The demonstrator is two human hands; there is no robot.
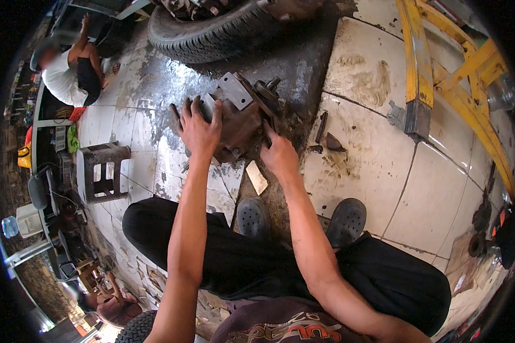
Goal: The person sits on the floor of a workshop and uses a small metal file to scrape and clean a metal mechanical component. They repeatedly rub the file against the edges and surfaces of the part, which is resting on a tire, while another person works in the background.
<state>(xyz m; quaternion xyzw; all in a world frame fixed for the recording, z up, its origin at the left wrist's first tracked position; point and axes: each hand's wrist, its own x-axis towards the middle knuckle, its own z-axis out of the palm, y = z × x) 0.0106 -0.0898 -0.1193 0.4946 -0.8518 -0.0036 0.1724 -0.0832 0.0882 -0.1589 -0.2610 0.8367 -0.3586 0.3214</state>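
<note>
While both grip the greasy grey-brown metal machine block [240,117] on the oily tiled floor [360,171], left hand [199,128] fingers spread over its left edge; right hand [279,154] fingers curled on its right side.

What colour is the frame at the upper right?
Yellow, with a dark grey foot; the frame shows in the head view.
</note>
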